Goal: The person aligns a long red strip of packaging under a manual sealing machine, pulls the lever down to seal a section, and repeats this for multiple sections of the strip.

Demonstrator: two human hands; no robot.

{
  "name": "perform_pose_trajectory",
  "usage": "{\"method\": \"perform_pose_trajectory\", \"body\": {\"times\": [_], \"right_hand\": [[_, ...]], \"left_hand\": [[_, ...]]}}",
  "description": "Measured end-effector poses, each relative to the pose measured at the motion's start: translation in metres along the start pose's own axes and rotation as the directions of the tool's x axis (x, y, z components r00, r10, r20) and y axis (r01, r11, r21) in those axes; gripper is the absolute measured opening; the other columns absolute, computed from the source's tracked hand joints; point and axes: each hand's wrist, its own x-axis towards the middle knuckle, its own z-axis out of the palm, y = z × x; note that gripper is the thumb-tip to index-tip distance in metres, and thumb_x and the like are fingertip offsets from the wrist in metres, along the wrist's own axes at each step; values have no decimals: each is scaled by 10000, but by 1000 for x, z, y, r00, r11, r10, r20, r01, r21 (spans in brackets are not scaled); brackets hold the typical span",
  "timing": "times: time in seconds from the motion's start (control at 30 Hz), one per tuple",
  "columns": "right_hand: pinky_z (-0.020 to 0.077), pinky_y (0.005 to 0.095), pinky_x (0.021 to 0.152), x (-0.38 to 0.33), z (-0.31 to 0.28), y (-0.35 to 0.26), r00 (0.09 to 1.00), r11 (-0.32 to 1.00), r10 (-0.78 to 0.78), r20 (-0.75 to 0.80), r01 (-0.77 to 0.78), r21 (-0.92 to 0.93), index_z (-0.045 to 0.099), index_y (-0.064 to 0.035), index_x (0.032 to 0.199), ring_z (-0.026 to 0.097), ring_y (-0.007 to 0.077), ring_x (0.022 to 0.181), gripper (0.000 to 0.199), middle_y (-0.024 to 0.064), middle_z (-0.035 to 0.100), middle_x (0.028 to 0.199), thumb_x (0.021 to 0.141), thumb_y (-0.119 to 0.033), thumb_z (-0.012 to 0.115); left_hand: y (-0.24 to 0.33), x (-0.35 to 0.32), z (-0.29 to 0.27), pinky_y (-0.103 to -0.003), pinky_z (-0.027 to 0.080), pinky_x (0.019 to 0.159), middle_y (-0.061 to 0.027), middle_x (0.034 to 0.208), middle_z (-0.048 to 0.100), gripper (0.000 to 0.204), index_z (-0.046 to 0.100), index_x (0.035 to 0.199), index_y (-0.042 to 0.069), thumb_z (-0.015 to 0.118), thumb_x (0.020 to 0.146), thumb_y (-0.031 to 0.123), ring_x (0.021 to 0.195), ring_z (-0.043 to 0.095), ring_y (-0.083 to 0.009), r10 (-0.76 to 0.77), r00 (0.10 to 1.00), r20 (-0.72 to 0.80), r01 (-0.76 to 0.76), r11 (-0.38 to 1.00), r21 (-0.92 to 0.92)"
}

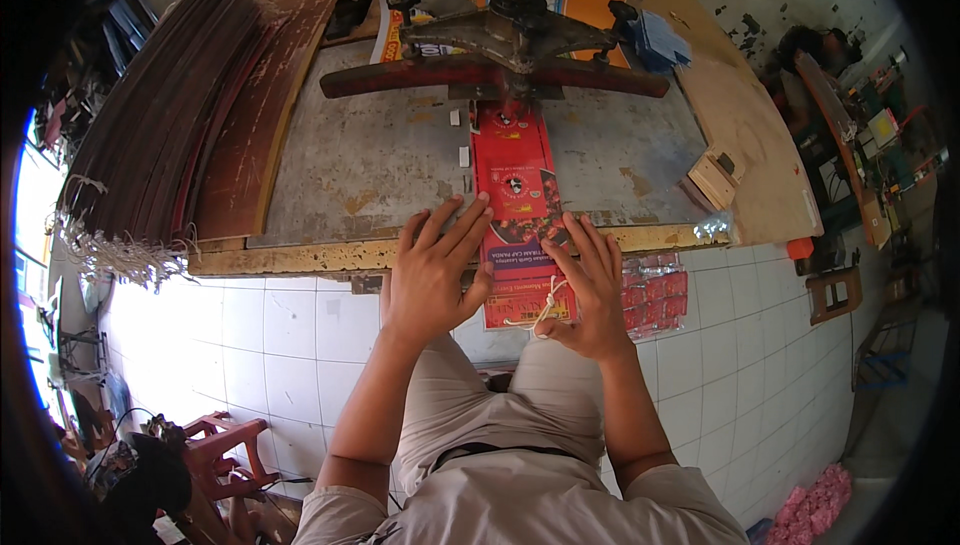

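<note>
A long red printed strip (520, 167) lies across the worn grey tabletop (370, 150), its near end hanging over the front edge toward my lap. Its far end reaches under the red crossbar of a dark metal press (590, 78). My left hand (437, 270) is open, fingers stretched along the strip's left edge. On the opposite edge, my right hand (592, 290) is also open, with fingers spread and thumb near a white string (552, 297) at the strip's near end. Neither hand is wrapped round anything. Two small white pieces (464, 156) sit left of the strip.
A thick stack of dark brown sheets (160, 105) with white strings leans at the left. A wooden block (715, 177) rests at the right of the tabletop. Shiny red packets (655, 295) show beyond the front edge. A red stool (225, 445) stands on the tiled floor.
</note>
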Motion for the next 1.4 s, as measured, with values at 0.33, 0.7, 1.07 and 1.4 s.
{"method": "perform_pose_trajectory", "body": {"times": [0.33,0.7,1.07,1.4], "right_hand": [[209,662,1341,3,-6,-3,1000,990,-3,-14,5,142,645,-112,1600,375,431,1673,1127,217,437,1785,923,-1001,499],[412,537,1257,18,-120,141,885,813,160,-436,-369,-450,659,-87,1534,574,398,1465,479,144,634,1553,1093,-253,748],[543,469,1142,18,-137,146,908,962,158,-388,-230,-146,765,-64,1393,678,355,1327,451,128,723,1396,952,-72,861],[549,442,1175,21,-73,61,997,984,2,-77,12,180,765,-82,1410,631,316,1409,555,94,681,1493,875,-13,897]], "left_hand": [[-1,-3,2,-570,409,1249,-67,1684,624,654,657,1572,75,653,940,245,1522,575,-368,8,1000,-19,-8,1000,2],[1,-9,1,-556,422,1241,-57,1694,614,569,686,1532,82,649,996,272,1540,567,-336,0,1000,-22,0,1000,16],[2,-6,3,-549,441,1228,-57,1659,643,505,717,1479,69,661,1039,311,1517,586,-325,1,999,-40,0,1000,29],[6,-5,2,-527,407,1258,-76,1639,666,546,726,1488,76,638,971,228,1541,586,-323,-19,999,-27,20,1000,15]]}}
